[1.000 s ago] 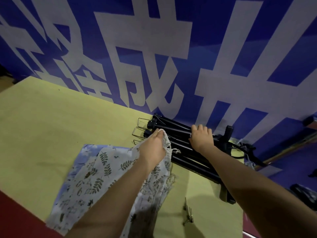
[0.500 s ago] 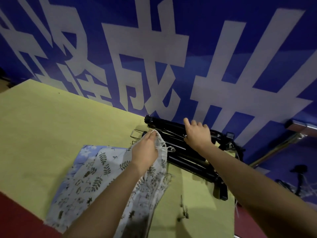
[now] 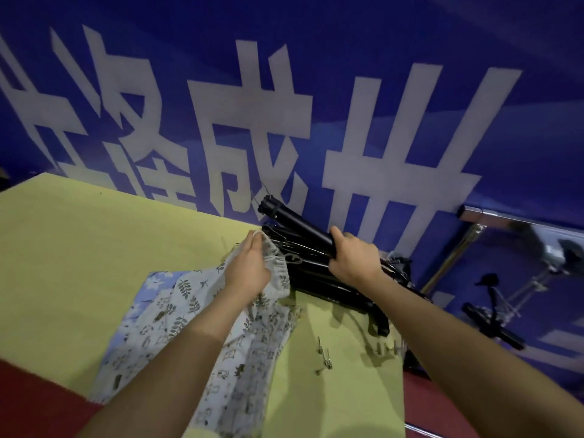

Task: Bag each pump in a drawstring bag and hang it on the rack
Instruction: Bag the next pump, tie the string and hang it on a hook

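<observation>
Several black pumps (image 3: 316, 273) lie stacked at the back of the yellow-green table (image 3: 94, 248), against the blue banner. My right hand (image 3: 352, 256) grips the barrel of the top pump (image 3: 297, 221), whose far end is tilted up off the pile. My left hand (image 3: 249, 268) holds the gathered mouth of a white leaf-print drawstring bag (image 3: 177, 314), right beside the pumps' near ends. More printed bags lie under my left forearm. The bag's drawstring is mostly hidden by my hand.
A few small metal clips (image 3: 324, 355) lie on the table near its right edge. A chrome rack bar (image 3: 518, 221) and stand rise at the right, with a black pump (image 3: 493, 324) on the floor below. Red floor lies along the table's front.
My right hand has closed round the top pump and lifted its far end off the pile. My left hand keeps the bag mouth by the pumps. The camera has tilted up.
</observation>
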{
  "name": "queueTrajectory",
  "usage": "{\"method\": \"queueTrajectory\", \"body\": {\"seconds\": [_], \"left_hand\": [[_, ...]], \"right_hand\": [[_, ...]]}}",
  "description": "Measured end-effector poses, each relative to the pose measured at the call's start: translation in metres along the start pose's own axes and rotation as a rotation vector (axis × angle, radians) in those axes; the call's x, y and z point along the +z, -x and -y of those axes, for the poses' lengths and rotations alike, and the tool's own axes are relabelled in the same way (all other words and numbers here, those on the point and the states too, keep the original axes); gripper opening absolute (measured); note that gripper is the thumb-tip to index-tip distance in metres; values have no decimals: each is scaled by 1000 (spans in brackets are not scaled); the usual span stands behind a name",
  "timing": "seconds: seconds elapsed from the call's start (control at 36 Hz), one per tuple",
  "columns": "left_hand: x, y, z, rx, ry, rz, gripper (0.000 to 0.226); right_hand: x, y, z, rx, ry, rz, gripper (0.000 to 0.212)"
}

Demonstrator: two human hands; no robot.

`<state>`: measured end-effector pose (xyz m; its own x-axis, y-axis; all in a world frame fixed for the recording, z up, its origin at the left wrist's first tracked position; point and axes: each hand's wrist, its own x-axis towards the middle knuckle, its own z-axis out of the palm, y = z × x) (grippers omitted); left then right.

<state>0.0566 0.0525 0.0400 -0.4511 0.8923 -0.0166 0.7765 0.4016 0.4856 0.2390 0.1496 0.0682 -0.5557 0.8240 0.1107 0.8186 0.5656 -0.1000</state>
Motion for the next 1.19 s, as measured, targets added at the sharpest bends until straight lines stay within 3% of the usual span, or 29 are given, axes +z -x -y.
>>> {"method": "queueTrajectory", "body": {"seconds": [0.08,0.22,0.58,0.86,1.03,1.19], "left_hand": [[-4,2,-3,-42,45,-38,81],[-12,5,1,-24,132,-75,89],[-12,22,19,162,91,194,100],[-19,19,33,30,155,136,94],[-17,10,43,68,273,114,78],[-27,15,30,57,189,184,95]], "right_hand": [[-1,16,3,-2,-17,9,39],[7,43,-6,-19,-31,62,53],[21,67,-4,-162,158,73,55],[13,63,-9,-162,106,-41,49],[13,64,-5,-169,45,-75,50],[18,61,2,-191,186,-23,51]]}}
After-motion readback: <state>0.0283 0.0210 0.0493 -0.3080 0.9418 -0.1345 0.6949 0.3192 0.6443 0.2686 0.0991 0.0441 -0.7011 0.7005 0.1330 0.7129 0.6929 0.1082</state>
